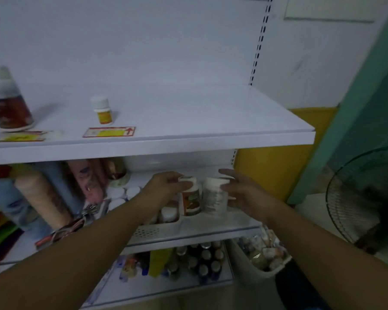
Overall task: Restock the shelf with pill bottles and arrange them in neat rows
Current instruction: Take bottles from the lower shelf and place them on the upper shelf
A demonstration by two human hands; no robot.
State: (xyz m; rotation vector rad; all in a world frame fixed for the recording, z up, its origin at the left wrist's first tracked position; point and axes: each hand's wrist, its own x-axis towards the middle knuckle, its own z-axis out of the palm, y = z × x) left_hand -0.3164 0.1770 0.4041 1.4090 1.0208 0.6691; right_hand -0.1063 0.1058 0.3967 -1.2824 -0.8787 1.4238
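Note:
On the middle shelf, my left hand (166, 186) grips a white-capped pill bottle with an orange and green label (191, 201). Beside it, my right hand (238, 191) holds a white bottle with a pale printed label (213, 196). Both bottles stand upright, side by side, over a white perforated tray (150, 231) that holds several more white-capped bottles. On the upper white shelf (211, 121) stand a small yellow-labelled bottle (102, 110) and, at the far left, a large dark-red bottle (7, 101).
Price tags (109, 132) lie at the upper shelf's front edge. Rolls and tubes fill the left of the middle shelf. Small dark bottles (202, 258) crowd the lower shelf. A basket of packets (264, 256) and a floor fan (367, 198) stand at the right.

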